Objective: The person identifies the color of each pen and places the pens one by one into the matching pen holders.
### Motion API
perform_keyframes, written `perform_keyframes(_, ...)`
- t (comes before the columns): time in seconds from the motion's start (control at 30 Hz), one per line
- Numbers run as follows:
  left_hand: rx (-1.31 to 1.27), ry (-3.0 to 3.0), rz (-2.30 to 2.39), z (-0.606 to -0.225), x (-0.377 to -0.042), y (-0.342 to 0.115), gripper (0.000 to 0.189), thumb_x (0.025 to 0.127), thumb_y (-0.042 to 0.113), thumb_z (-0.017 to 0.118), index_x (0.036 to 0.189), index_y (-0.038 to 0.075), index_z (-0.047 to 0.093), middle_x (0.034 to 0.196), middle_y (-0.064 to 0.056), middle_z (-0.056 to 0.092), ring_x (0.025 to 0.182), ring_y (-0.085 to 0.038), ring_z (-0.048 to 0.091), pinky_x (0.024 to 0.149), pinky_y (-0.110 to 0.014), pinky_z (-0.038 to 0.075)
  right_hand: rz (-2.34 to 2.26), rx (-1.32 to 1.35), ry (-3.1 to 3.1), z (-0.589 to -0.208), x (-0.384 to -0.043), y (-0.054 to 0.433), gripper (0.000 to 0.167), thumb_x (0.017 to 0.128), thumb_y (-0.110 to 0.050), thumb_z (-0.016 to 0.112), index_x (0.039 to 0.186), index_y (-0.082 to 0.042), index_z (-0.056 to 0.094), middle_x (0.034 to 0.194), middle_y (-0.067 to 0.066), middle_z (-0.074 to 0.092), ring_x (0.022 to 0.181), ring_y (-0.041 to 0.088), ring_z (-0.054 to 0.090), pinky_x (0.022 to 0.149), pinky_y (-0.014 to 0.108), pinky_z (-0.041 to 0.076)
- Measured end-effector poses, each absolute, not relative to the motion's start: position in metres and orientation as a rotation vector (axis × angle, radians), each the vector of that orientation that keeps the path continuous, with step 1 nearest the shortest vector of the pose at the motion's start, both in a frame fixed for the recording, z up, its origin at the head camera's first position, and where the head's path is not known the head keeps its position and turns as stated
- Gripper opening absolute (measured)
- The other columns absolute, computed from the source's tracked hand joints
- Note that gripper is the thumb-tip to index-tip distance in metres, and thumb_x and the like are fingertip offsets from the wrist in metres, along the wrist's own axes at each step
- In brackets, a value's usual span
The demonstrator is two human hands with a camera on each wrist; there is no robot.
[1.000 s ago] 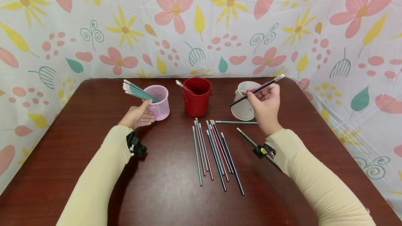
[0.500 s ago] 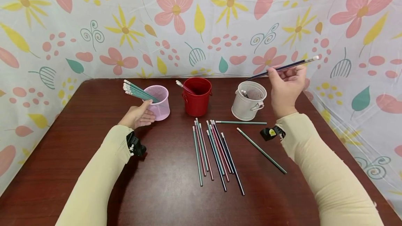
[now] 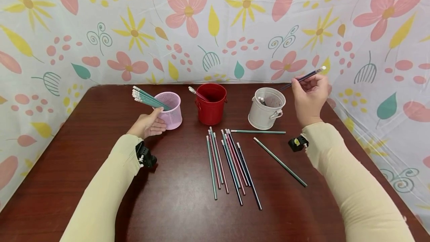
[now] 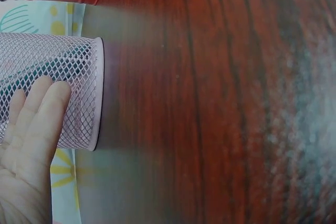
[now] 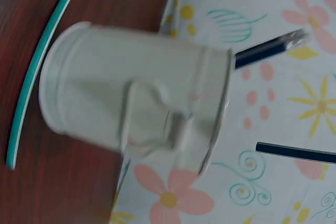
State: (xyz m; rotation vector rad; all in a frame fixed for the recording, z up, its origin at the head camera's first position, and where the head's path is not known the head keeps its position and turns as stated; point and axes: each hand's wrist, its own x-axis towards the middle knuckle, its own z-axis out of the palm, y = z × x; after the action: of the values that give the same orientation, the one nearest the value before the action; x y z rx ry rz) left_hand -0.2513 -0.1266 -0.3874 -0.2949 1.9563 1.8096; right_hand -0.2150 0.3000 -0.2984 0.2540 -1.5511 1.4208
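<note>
In the head view, my left hand (image 3: 147, 124) holds the side of a pink mesh cup (image 3: 173, 118), thumb at its rim. Several teal pencils (image 3: 149, 99) with white erasers lean out of that cup toward the left. The left wrist view shows the fingers (image 4: 42, 108) lying along the mesh; the thumb is hidden there. My right hand (image 3: 311, 98) pinches a dark blue pencil (image 3: 306, 76), its eraser pointing up and right. Just left of that hand stands a white bucket (image 3: 262, 117) with dark pencils (image 5: 265, 51) inside; the held pencil's lower end is near its rim.
Between the cups stands a red bucket (image 3: 211, 112) with a pink pencil (image 3: 201, 94) leaning out. Several teal, red and dark blue pencils (image 3: 231, 156) lie in front. One teal pencil (image 3: 258, 132) lies crosswise, another (image 3: 280, 162) slants at right. A flowered cloth (image 3: 215, 29) hangs behind the table.
My right hand has moved right with the dark blue pencil, from in front of the white bucket to its right side, uncovering the bucket. The left hand stays on the mesh cup.
</note>
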Motion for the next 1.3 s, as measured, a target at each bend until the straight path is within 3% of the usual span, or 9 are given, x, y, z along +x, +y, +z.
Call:
perform_keyframes(0.2,-0.311,1.962,1.813,-0.390,-0.253,-0.127,0.052,0.095,0.046,0.047,0.100,-0.006,0.052,0.069,-0.002,0.063,0.065,-0.012,0.065,0.066,-0.025,0.055,1.289,0.175,-1.751,-0.286,-0.222,0.306,0.029,0.083,0.010,0.063,0.087,-0.014,0.048,0.081,-0.009,0.056,0.077,0.002,0.058,0.072,0.015,0.047)
perform_keyframes(0.47,-0.306,1.958,1.812,-0.389,-0.251,-0.127,0.052,0.095,0.045,0.046,0.099,-0.006,0.053,0.069,-0.003,0.063,0.065,-0.012,0.064,0.067,-0.025,0.055,1.284,0.174,-1.943,-0.284,-0.228,0.305,0.031,0.083,0.011,0.062,0.087,-0.015,0.046,0.078,-0.012,0.052,0.074,-0.002,0.056,0.069,0.012,0.046)
perform_keyframes(0.67,-0.307,1.973,1.800,-0.387,-0.250,-0.127,0.054,0.095,0.046,0.046,0.102,-0.007,0.053,0.071,-0.003,0.063,0.067,-0.012,0.065,0.075,-0.029,0.055,1.183,0.217,-2.076,-0.304,-0.225,0.302,0.021,0.081,0.013,0.063,0.089,0.003,0.046,0.077,-0.012,0.051,0.070,-0.005,0.052,0.067,0.010,0.043)
perform_keyframes(0.77,-0.313,1.979,1.793,-0.387,-0.251,-0.127,0.054,0.095,0.046,0.045,0.103,-0.008,0.052,0.072,-0.003,0.064,0.068,-0.013,0.065,0.077,-0.029,0.055,1.151,0.236,-2.112,-0.319,-0.226,0.301,0.022,0.080,0.012,0.064,0.091,0.009,0.045,0.077,-0.009,0.054,0.071,-0.007,0.053,0.067,0.008,0.043)
perform_keyframes(1.03,-0.318,1.979,1.805,-0.386,-0.252,-0.126,0.051,0.096,0.044,0.046,0.100,-0.007,0.053,0.070,-0.003,0.063,0.067,-0.013,0.065,0.067,-0.025,0.055,1.203,0.264,-2.160,-0.351,-0.223,0.301,0.024,0.077,0.015,0.066,0.095,0.014,0.049,0.083,0.018,0.061,0.073,-0.011,0.052,0.069,0.006,0.043)
perform_keyframes(1.3,-0.325,1.982,1.809,-0.386,-0.251,-0.126,0.052,0.096,0.045,0.046,0.099,-0.007,0.053,0.069,-0.003,0.063,0.064,-0.012,0.065,0.068,-0.025,0.056,1.195,0.269,-2.224,-0.359,-0.222,0.300,0.020,0.079,0.012,0.066,0.093,0.012,0.051,0.086,0.024,0.064,0.076,-0.010,0.054,0.073,0.006,0.045)
